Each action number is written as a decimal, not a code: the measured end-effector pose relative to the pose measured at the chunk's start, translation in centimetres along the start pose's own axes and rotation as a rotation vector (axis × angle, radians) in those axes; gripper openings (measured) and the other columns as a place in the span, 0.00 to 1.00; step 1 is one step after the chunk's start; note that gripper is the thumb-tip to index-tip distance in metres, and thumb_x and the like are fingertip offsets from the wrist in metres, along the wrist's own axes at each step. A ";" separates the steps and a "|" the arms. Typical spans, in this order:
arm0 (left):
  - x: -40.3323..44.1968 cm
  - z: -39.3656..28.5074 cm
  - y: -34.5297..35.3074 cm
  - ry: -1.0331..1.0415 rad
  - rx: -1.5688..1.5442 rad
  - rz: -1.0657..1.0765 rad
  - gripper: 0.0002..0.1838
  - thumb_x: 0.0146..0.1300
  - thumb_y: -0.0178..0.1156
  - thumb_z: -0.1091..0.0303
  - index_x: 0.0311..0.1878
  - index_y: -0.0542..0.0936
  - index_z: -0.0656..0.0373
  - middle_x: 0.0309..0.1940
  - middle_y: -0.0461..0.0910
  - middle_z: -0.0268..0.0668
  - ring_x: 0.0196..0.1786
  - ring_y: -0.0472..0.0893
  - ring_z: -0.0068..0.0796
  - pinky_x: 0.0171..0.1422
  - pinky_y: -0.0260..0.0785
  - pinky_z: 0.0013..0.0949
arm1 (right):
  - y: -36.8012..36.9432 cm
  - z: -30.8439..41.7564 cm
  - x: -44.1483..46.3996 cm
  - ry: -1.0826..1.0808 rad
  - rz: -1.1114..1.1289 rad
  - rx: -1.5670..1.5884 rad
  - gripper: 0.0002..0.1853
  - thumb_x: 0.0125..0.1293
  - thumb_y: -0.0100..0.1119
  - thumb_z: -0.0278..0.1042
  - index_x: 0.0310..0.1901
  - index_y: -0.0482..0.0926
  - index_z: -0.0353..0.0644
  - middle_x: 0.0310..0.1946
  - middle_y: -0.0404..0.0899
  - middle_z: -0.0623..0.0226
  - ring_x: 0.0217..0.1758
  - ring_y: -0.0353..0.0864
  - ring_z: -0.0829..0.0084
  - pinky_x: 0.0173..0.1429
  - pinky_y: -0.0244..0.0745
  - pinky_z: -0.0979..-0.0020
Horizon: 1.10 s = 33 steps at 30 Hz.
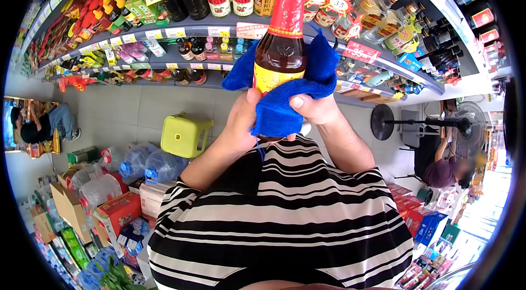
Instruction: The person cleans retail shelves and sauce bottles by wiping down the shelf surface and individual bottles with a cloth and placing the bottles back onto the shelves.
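Note:
A dark brown glass bottle [280, 51] with a red wrapped cap and a yellow label stands upright in front of my chest. Around its lower part and behind it is a blue cloth [279, 109]. My left hand [241, 120] is closed on the bottle's left side, its thumb beside the yellow label. On the right, my right hand [318, 110] presses the cloth against the bottle, with the thumb on the cloth. The bottle's base is mostly hidden by the cloth and hands.
Curved shelves [208, 31] of bottles and jars run across the front. A yellow-green stool [179, 136] stands left, near water jugs [164, 165] and cardboard boxes [71, 208]. A fan [382, 121] and a seated person [442, 172] are right; another person [41, 125] sits far left.

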<state>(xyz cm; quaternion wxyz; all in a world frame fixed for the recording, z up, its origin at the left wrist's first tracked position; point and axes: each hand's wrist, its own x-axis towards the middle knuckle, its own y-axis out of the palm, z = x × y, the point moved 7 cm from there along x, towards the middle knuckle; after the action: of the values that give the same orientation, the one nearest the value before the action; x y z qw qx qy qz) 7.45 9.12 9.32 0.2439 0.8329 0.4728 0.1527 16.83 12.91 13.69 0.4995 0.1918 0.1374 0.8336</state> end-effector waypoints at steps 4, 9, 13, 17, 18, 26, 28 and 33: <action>0.3 0.6 -0.8 0.011 -0.031 -0.058 0.40 0.66 0.31 0.33 0.61 0.63 0.62 0.39 0.78 0.51 0.31 0.82 0.43 0.25 0.75 0.33 | 0.6 1.0 1.0 -0.075 0.042 -0.032 0.35 0.49 0.70 0.26 0.60 0.65 0.35 0.51 0.75 0.63 0.54 0.74 0.72 0.61 0.68 0.65; 1.7 -0.6 -0.9 0.141 0.016 -0.180 0.17 0.69 0.46 0.64 0.54 0.68 0.65 0.36 0.78 0.40 0.32 0.80 0.27 0.36 0.74 0.28 | 1.0 2.9 2.3 -0.051 -0.026 -0.185 0.25 0.53 0.68 0.28 0.53 0.72 0.36 0.44 0.79 0.65 0.46 0.78 0.77 0.52 0.75 0.70; 1.9 -1.8 -1.6 0.269 0.366 -0.143 0.15 0.63 0.53 0.68 0.50 0.70 0.67 0.35 0.78 0.38 0.36 0.78 0.22 0.41 0.71 0.27 | -0.1 1.5 2.8 0.018 -0.114 -0.051 0.21 0.56 0.66 0.30 0.51 0.73 0.37 0.42 0.79 0.66 0.42 0.78 0.78 0.48 0.76 0.72; 1.6 -2.2 -2.2 0.249 0.534 -0.164 0.16 0.61 0.56 0.68 0.47 0.70 0.69 0.36 0.79 0.38 0.38 0.77 0.21 0.43 0.70 0.28 | -0.1 0.9 3.2 0.041 -0.163 0.132 0.18 0.58 0.65 0.31 0.49 0.74 0.38 0.40 0.79 0.66 0.42 0.79 0.75 0.48 0.77 0.71; 1.5 -2.0 -2.4 0.223 0.543 -0.167 0.16 0.60 0.56 0.68 0.47 0.70 0.69 0.36 0.79 0.38 0.38 0.77 0.21 0.44 0.70 0.28 | -0.1 0.7 3.3 0.057 -0.169 0.161 0.18 0.58 0.65 0.31 0.49 0.74 0.38 0.40 0.79 0.66 0.42 0.79 0.75 0.48 0.77 0.71; 1.0 -1.2 -0.4 0.094 0.220 0.036 0.35 0.63 0.49 0.36 0.47 0.72 0.67 0.30 0.78 0.43 0.28 0.80 0.30 0.31 0.74 0.31 | -0.7 1.9 4.1 0.061 -0.184 0.076 0.18 0.58 0.62 0.34 0.49 0.72 0.38 0.41 0.78 0.62 0.43 0.80 0.70 0.47 0.78 0.66; 0.9 -1.1 0.3 0.057 0.239 0.040 0.42 0.58 0.46 0.28 0.45 0.72 0.67 0.28 0.77 0.43 0.25 0.79 0.31 0.27 0.72 0.30 | -0.6 2.9 4.3 -0.015 -0.202 0.123 0.18 0.58 0.63 0.35 0.47 0.72 0.38 0.40 0.78 0.63 0.42 0.80 0.71 0.47 0.78 0.67; 0.4 0.7 0.8 -0.014 0.005 0.198 0.43 0.57 0.46 0.27 0.46 0.70 0.67 0.27 0.77 0.43 0.23 0.78 0.31 0.26 0.70 0.29 | -0.8 3.9 4.5 -0.137 -0.305 0.167 0.21 0.60 0.62 0.44 0.48 0.72 0.40 0.39 0.78 0.64 0.41 0.79 0.70 0.48 0.77 0.67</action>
<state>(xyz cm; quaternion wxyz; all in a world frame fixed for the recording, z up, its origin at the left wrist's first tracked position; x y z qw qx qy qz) 8.56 8.88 9.22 0.2289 0.8770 0.3871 0.1693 17.33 17.38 17.68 0.6107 0.2659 0.1993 0.7187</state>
